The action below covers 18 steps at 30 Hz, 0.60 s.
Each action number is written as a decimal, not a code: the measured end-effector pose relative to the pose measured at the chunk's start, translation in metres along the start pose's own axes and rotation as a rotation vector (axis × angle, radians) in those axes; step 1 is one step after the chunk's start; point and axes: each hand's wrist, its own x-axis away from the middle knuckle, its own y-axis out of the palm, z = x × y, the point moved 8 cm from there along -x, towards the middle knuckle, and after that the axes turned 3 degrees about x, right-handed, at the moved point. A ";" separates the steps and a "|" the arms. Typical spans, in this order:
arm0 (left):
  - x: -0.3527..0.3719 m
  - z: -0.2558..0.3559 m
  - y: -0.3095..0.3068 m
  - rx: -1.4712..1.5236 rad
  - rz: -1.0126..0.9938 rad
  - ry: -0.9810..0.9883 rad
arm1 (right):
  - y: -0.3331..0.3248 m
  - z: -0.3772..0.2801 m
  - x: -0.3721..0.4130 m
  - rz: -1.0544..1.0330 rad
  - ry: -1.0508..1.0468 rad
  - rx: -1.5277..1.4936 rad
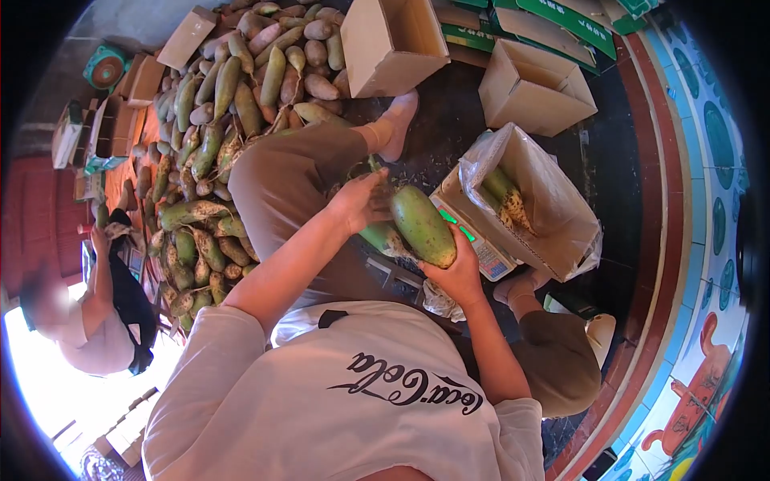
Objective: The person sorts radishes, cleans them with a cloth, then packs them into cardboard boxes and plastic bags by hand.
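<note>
My right hand (457,268) is closed around the lower end of a large green radish (421,224), tilted above my lap and flecked with dirt. Close to its left side is my left hand (361,202), its fingers smeared by motion. A second green radish (383,239) shows partly beneath the first one. Just right of my hands stands a scale (489,260) with lit green digits, and on it a cardboard box (553,248) lined with clear plastic. Inside that box lies a radish (504,196) with a soil-covered root end.
A big heap of green and pinkish radishes (228,88) spreads on my left. Two open cardboard boxes (373,68) (529,100) stand ahead, with flattened green cartons (561,24) behind. Another person (100,321) is at the far left. A tiled wall (690,184) curves along the right.
</note>
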 end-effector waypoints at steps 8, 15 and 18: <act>-0.024 -0.023 -0.033 -0.011 0.150 0.072 | 0.025 0.044 0.009 -0.086 0.184 -0.190; -0.003 -0.047 -0.006 -0.026 0.016 -0.123 | 0.048 0.058 0.016 -0.249 0.515 -0.838; 0.006 -0.059 0.012 -0.176 -0.218 -0.139 | 0.051 0.058 0.014 -0.279 0.504 -0.824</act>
